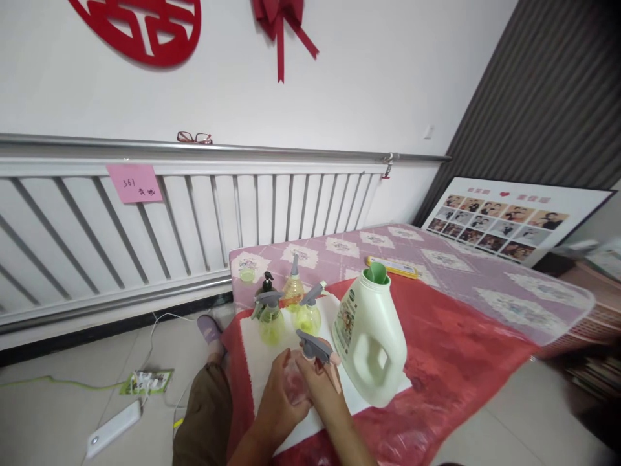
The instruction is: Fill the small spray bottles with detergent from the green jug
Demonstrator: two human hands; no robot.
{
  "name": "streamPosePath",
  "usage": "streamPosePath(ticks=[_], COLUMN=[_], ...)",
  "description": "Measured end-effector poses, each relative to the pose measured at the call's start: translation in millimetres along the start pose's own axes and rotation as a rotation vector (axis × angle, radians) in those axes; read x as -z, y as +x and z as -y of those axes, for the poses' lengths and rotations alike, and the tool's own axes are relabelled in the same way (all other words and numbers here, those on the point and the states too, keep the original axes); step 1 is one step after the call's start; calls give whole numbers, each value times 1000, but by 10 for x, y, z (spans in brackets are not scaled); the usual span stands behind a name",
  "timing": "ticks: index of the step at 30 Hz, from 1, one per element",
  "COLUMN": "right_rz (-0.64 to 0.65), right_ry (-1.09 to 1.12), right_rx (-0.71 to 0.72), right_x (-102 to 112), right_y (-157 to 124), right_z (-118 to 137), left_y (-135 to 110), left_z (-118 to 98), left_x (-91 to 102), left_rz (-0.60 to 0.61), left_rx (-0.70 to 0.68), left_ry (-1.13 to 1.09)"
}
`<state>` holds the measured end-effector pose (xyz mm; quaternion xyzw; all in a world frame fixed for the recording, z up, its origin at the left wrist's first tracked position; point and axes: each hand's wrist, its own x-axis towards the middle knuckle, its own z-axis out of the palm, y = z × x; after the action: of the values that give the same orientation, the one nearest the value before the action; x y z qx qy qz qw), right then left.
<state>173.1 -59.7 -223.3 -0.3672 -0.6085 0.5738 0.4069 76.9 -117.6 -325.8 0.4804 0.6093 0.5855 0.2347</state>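
Both hands are closed on a pink spray bottle point(294, 383) with a grey trigger head, low over a white sheet. My left hand point(277, 396) wraps the clear body. My right hand point(324, 385) grips around the neck, just below the head; some of its fingers are hidden. Just beyond stand two spray bottles with yellow-green liquid, one on the left point(272, 327) and one on the right point(308, 318). An orange spray bottle point(293, 288) and a dark pump bottle point(266, 283) are behind them. To the right of my hands, a large pale-green jug point(391, 336) has a green cap point(377, 273) in its mouth.
A white sheet point(250, 362) lies on red plastic point(466, 349) over a floral-covered bed point(441, 259). A yellow-edged flat pack point(395, 267) rests behind the jug. A white radiator point(272, 213) runs along the wall. Cables and a white power bank point(114, 428) lie on the floor.
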Motion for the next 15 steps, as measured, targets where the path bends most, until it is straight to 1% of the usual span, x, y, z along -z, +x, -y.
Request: streamPosePath(ticks=[2, 7, 12, 15], right_rz=[-24, 34, -35, -19], right_ry=[-3, 2, 30, 16], right_rx=[-8, 55, 60, 77], right_x=[-20, 9, -41, -38], right_y=[13, 4, 13, -3], right_z=[-51, -84, -123, -89], left_y=[-4, -7, -11, -14], left_z=[-22, -58, -86, -68], left_x=[3, 12, 5, 4], left_rz=[-12, -21, -45, -45], left_rx=[-10, 40, -5, 4], left_ry=[20, 10, 33, 52])
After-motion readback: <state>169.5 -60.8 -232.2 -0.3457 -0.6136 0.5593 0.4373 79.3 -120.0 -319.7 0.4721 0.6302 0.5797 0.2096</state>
